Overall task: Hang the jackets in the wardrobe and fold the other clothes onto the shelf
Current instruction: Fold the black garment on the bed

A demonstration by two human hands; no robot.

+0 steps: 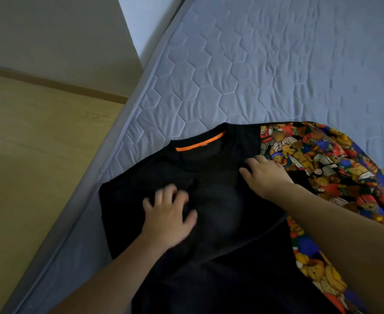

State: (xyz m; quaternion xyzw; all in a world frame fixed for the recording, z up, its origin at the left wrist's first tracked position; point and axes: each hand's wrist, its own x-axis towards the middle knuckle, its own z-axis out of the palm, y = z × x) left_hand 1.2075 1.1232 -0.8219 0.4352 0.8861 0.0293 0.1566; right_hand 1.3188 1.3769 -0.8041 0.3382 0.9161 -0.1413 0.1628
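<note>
Head camera: a black T-shirt [209,200] lies flat, collar away from the person, on a quilted mattress [254,64], partly covering a bear-print garment [322,159] at its right. The left hand [166,216] rests on the T-shirt's chest, fingers spread; the right hand [265,173] presses flat near the T-shirt's right shoulder. Folding looks barely begun; no wardrobe or shelf is in view.

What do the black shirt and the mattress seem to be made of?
Black shirt: seemingly soft matte knit fabric; it creases under both hands, with a ribbed collar. Mattress: pale quilted textile, probably padded; stitched hexagons puff up between the seams.
</note>
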